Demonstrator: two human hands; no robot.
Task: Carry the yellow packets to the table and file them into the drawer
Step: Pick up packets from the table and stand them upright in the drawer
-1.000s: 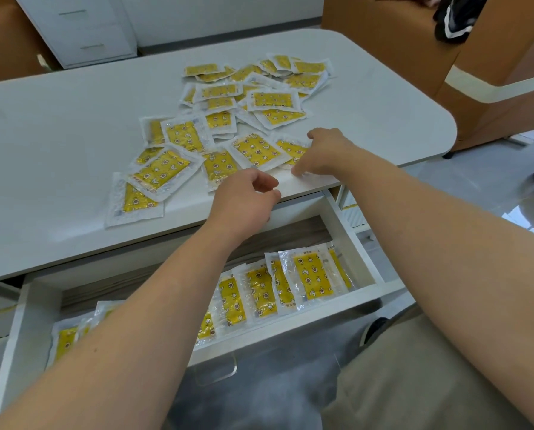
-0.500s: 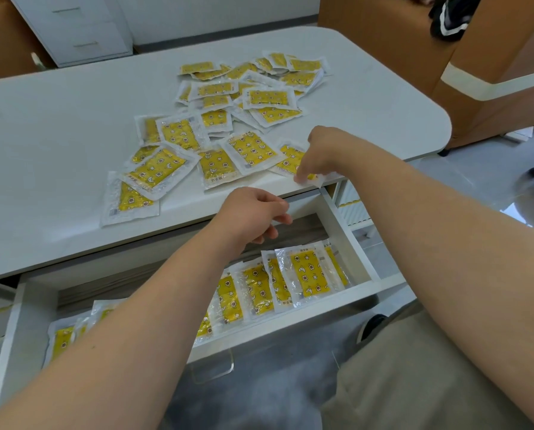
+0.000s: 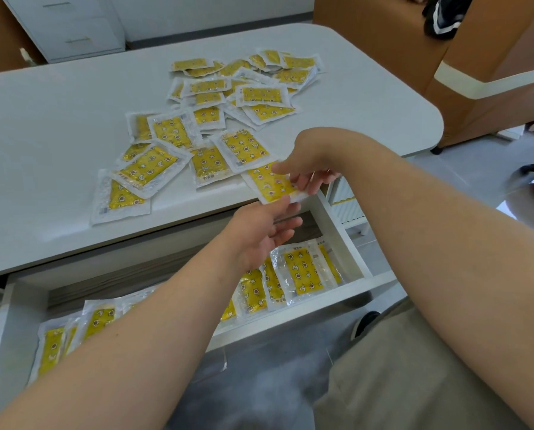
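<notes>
Yellow packet (image 3: pixel 267 184), long axis slanting toward near-right, right hand (image 3: pixel 309 159) pinching it, left hand (image 3: pixel 256 234) relaxed, empty

packets (image 3: pixel 228 97) on table (image 3: pixel 58 119), drawer (image 3: pixel 337 231) below

Two grips are showing: left grip (image 3: pixel 259 234), right grip (image 3: pixel 306 162). One held packet (image 3: pixel 270 184) is sitting pinched in the right grip. Loose yellow packets are lying on one counter (image 3: pixel 58 119). Seven are sitting in the near bunch (image 3: pixel 172 130), just beyond the grips and to their left. Roughly thirteen are piling in the far bunch (image 3: pixel 262 95), overlapping, so the exact count isn't coming clear. One drawer (image 3: pixel 343 240) is standing open under the grips. In it, five packets are showing in the right-hand row (image 3: pixel 303 271) below the left grip. About three are showing in the left-hand row (image 3: pixel 52 346), with the left arm covering the stretch between. One white cabinet (image 3: pixel 73 23) is standing far beyond the grips, with two handles (image 3: pixel 78 40) showing.
</notes>
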